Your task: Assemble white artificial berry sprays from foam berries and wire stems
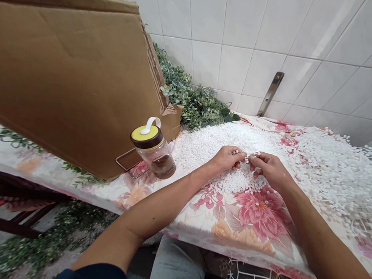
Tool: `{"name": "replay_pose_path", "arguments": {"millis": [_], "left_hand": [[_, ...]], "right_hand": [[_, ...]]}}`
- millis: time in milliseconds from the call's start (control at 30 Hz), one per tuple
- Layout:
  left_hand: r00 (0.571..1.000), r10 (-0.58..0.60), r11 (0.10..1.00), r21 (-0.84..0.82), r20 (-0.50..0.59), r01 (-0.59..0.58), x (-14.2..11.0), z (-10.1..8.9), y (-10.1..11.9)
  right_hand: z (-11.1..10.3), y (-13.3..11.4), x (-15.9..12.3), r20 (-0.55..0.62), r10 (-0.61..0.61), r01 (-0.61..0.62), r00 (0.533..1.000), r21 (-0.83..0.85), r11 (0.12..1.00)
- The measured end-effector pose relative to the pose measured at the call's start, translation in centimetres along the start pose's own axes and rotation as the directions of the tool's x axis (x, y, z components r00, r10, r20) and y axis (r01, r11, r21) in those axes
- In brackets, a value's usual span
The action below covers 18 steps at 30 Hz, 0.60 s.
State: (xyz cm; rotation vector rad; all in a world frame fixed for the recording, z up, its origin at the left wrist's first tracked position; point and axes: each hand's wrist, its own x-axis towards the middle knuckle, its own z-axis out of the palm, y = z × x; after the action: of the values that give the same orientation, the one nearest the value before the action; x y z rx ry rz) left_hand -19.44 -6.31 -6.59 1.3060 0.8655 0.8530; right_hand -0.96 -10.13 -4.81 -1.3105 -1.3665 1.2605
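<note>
My left hand (228,159) and my right hand (269,168) meet over the table, fingertips almost touching. Both are closed in a pinch on small white plastic pieces (247,159) with round, bead-like ends. Fingers partly cover these pieces, so I cannot make out how they join. Beneath and behind my hands spreads a heap of loose white beads (201,147). To the right of my right hand lies a wide pile of white stems with beaded tips (345,176).
A large cardboard box (72,72) stands at the left. Before it is a clear jar (163,161) with a yellow-topped lid. Green artificial foliage (198,102) lies along the tiled wall. A flowered cloth (246,224) covers the table. More greenery (52,236) lies on the floor.
</note>
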Motion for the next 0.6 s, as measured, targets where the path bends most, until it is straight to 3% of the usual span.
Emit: {"name": "replay_pose_path", "arguments": {"millis": [233, 367, 600], "left_hand": [[0.996, 0.013, 0.995, -0.099, 0.090, -0.004, 0.07, -0.01, -0.26], [0.998, 0.057, 0.998, -0.043, 0.041, -0.055, 0.05, 0.10, -0.43], [0.995, 0.073, 0.993, 0.093, -0.060, -0.068, -0.09, 0.26, -0.59]], "right_hand": [[-0.20, 0.25, 0.28, -0.032, -0.035, 0.034, 0.999, -0.022, 0.999], [-0.12, 0.50, 0.38, -0.045, -0.046, 0.044, 0.998, -0.045, 0.998], [-0.03, 0.05, 0.01, 0.031, -0.033, 0.035, 0.999, -0.061, 0.998]]}}
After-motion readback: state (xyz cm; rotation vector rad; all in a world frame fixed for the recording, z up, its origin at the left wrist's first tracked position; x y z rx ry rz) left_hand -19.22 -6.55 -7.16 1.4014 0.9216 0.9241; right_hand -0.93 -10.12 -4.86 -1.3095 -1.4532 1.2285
